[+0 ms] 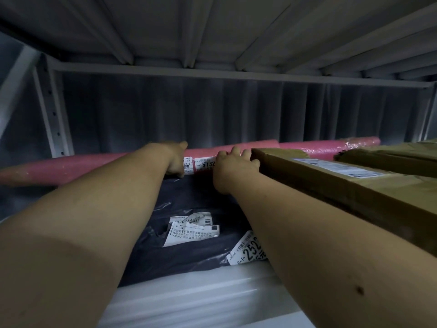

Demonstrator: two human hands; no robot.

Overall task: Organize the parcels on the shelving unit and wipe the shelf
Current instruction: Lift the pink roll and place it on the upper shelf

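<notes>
Reaching to the far side of the shelf, both hands hold the long pink roll parcel: left hand apparently wrapped around it, right hand with fingers curled over its top, beside its white label. A dark bag parcel lies nearer, a cardboard box right.

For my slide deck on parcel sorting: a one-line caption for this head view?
Both hands, left and right, grip a long pink roll at the shelf's back, above a dark bagged parcel.

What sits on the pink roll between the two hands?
In the head view, a white shipping label wraps the pink roll between the left hand and right hand.
</notes>
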